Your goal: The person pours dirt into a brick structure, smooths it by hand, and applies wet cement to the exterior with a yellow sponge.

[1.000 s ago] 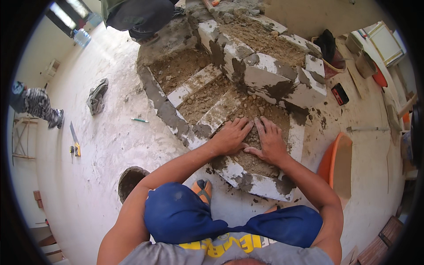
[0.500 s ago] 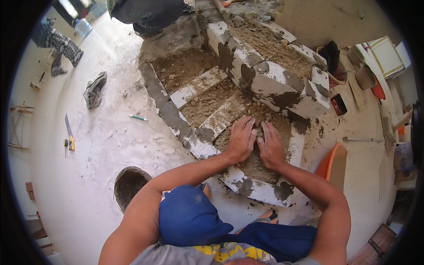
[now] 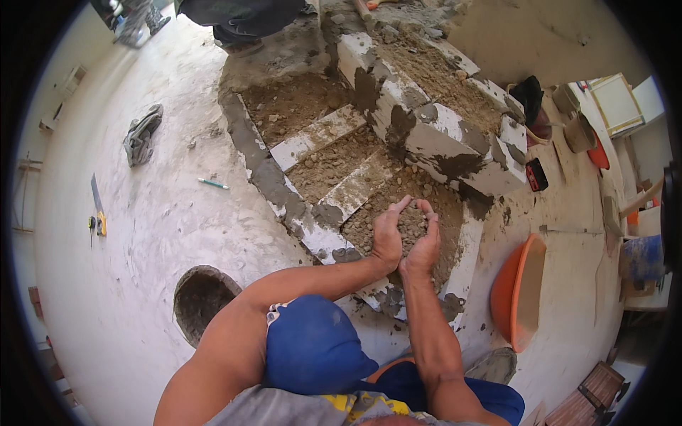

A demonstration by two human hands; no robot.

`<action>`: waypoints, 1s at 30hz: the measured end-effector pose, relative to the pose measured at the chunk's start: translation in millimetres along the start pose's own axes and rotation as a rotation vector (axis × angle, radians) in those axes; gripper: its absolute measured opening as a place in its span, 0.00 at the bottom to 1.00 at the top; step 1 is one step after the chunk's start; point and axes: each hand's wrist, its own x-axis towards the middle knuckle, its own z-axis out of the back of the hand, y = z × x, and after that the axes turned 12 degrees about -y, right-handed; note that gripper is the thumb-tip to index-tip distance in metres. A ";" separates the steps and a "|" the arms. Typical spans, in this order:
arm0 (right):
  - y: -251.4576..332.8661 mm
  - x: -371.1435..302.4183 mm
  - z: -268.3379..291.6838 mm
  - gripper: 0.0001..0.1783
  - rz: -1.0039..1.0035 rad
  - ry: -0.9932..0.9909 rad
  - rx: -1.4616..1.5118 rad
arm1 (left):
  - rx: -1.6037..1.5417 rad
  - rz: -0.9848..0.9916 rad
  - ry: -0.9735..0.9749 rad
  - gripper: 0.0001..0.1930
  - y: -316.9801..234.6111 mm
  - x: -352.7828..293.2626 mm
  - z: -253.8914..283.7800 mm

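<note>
My left hand (image 3: 386,236) and my right hand (image 3: 425,248) curve toward each other with their heels together. Between them is a mound of gravelly soil (image 3: 411,226), gathered in the cup they form. Around them lies loose brown soil (image 3: 449,206) filling the near compartment of a low enclosure. White blocks smeared with grey mortar (image 3: 465,259) make its edge. Two white block strips (image 3: 320,139) divide the fill farther off. Alongside on the right rises a taller block wall (image 3: 447,145) with more soil (image 3: 455,86) on top.
An orange basin (image 3: 513,295) stands tilted at the right. On the left are a dark round container (image 3: 202,302), a handsaw (image 3: 96,199), a tape measure (image 3: 91,223), a pen-like stick (image 3: 213,183) and a grey rag (image 3: 143,135). A person in dark clothing (image 3: 245,15) is at the far edge.
My hands were lying on the soil with fingers forward; now they are cupped with soil between them. My right forearm has swung inward. The walking person at upper left has moved farther off.
</note>
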 end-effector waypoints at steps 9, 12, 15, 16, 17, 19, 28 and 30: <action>-32.5 12.5 -236.9 0.21 -0.041 0.345 -0.068 | -0.476 0.047 -0.430 0.24 -125.5 147.9 62.1; -36.0 -0.3 -333.5 0.29 0.172 0.272 -0.565 | 0.154 -0.144 -0.547 0.25 -166.9 262.9 146.8; -37.8 11.9 -295.9 0.36 0.488 0.403 -0.764 | 0.904 -0.162 -0.629 0.26 -152.4 289.2 183.0; -29.9 6.7 -261.4 0.37 0.568 0.555 -0.799 | 1.079 -0.204 -0.515 0.27 -142.4 281.2 201.7; -15.7 -2.4 -220.6 0.39 0.645 0.715 -0.825 | 1.251 -0.248 -0.400 0.28 -139.5 277.0 222.7; 12.0 7.1 -148.2 0.34 0.900 0.977 -0.932 | 1.554 -0.306 -0.217 0.32 -138.4 296.7 245.2; 145.8 -13.6 53.4 0.24 0.629 0.937 -1.356 | 1.675 -0.166 0.016 0.43 -97.3 356.7 206.6; 142.2 -16.6 57.1 0.23 0.613 0.898 -1.302 | 1.627 -0.170 -0.073 0.43 -96.1 360.3 195.7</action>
